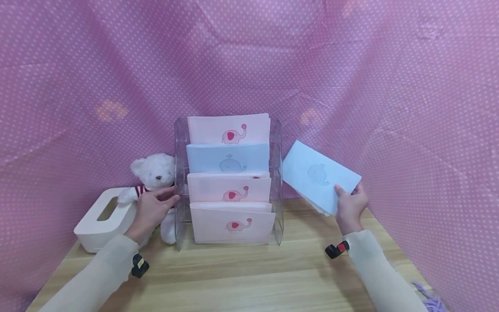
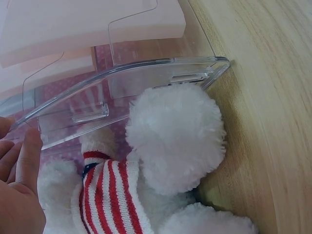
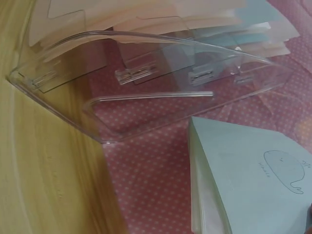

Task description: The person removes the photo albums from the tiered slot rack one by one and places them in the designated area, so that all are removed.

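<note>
A clear acrylic rack stands on the table, its tiers filled with pink booklets bearing elephant drawings and a blue booklet with a whale. At the rack's left side panel, my left hand holds the edge between thumb and fingers; part of that hand shows in the left wrist view. To the right of the rack, my right hand grips another pale blue whale booklet by its lower right corner, thumb on the cover. This booklet is tilted, and white pages show between its covers.
A white teddy bear in a red-striped top sits against the rack's left side. Beside it is a white tissue box. Pink dotted cloth hangs around the wooden table. Purple strands lie at the lower right.
</note>
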Demonstrator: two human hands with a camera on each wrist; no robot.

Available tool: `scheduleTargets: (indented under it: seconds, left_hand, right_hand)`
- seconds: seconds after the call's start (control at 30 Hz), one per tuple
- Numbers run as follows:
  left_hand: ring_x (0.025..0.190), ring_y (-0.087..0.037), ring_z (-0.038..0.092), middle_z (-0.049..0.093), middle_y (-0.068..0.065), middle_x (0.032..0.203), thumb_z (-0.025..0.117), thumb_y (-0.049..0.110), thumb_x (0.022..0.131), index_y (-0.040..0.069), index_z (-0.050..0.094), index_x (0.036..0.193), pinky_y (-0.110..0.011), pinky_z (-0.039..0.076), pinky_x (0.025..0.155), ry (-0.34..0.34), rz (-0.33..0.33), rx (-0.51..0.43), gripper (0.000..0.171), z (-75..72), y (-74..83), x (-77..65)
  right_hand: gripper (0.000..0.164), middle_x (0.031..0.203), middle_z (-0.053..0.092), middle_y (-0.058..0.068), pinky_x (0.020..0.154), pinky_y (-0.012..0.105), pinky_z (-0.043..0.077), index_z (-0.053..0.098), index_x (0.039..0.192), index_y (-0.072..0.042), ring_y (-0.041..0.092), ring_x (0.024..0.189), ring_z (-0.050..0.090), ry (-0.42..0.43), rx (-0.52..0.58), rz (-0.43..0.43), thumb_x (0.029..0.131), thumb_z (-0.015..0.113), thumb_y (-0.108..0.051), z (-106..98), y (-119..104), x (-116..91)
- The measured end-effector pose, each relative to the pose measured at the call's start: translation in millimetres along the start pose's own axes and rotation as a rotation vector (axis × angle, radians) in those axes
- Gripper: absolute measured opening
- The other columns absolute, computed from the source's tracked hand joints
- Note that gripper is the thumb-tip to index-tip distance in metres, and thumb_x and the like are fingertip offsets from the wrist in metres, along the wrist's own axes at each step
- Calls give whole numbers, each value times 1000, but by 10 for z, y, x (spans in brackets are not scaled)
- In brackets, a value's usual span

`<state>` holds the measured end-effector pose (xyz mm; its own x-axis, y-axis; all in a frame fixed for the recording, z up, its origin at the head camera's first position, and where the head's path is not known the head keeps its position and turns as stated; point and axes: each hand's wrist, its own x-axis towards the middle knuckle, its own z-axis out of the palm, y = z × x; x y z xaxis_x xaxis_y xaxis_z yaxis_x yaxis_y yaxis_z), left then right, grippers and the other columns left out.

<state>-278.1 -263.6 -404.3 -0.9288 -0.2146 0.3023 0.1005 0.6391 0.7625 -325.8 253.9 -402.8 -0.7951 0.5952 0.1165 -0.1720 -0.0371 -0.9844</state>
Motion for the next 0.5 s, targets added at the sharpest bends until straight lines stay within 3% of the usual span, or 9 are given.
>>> scheduleTargets:
  seconds: [0.5]
  left_hand:
    - [118,-34,68,71,-17,125,74,24,93,6,69,128,0,44,75,-12,-18,-14,39,-7,17,-11]
  right_hand:
    - [53,153,53,9,109,42,52,51,147,-21,27,137,57,-32,-118,98,98,63,-6,7,292,-109]
